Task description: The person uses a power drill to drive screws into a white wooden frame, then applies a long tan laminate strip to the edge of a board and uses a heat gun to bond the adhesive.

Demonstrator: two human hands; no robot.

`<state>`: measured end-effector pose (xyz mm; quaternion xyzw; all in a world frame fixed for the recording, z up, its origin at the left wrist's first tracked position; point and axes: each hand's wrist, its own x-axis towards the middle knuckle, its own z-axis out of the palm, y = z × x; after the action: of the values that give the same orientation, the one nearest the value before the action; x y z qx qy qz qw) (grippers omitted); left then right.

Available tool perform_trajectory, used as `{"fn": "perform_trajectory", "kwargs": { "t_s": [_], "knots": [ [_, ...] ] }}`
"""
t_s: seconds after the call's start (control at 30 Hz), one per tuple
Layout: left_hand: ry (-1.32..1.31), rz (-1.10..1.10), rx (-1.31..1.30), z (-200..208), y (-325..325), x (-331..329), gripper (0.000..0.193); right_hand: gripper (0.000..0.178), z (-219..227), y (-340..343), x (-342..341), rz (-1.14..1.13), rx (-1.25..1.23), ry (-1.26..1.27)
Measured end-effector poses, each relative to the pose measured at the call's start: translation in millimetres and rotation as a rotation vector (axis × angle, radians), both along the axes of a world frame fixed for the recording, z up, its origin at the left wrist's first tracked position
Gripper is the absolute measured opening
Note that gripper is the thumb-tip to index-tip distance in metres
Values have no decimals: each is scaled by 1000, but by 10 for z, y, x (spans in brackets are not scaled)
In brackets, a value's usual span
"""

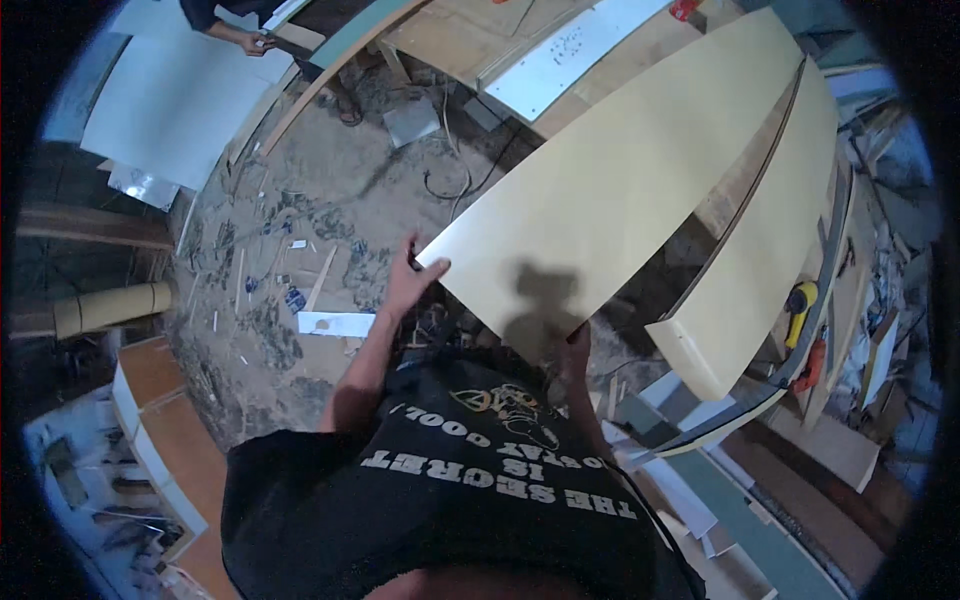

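Note:
A long cream sheet point(610, 170), thin and smooth, stretches from in front of me to the far right. My left hand point(412, 280) grips its near left corner, thumb on top and fingers underneath. At the near right corner, my right hand point(574, 350) is closed at the edge, its fingers mostly hidden and in shadow. To the right lies a second cream sheet point(755, 270), its near end curving downward. A dark gap separates the two sheets along much of their length.
A yellow-and-black tool point(800, 300) and an orange tool point(812, 365) lie at the right. A white strip point(335, 324) and scraps litter the dusty floor. At the upper left, another person's hand point(255, 42) is beside a white panel point(170, 100). An orange-brown board point(165, 400) stands left.

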<state>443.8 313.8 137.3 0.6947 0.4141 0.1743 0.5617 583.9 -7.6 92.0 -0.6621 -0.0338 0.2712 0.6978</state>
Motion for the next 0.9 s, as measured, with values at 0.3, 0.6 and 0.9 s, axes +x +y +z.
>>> {"fn": "perform_trajectory", "kwargs": {
  "t_s": [0.3,0.6,0.9],
  "knots": [
    [181,-879,300,397,779,728,100,80,496,187,-147,171,-540,-22],
    [168,-1005,112,-4,1057,484,91,48,258,394,-892,-442,-298,150],
    [-125,-1354,-415,-458,1254,602,57,78,511,894,-1085,-715,-661,387]
  ]
}}
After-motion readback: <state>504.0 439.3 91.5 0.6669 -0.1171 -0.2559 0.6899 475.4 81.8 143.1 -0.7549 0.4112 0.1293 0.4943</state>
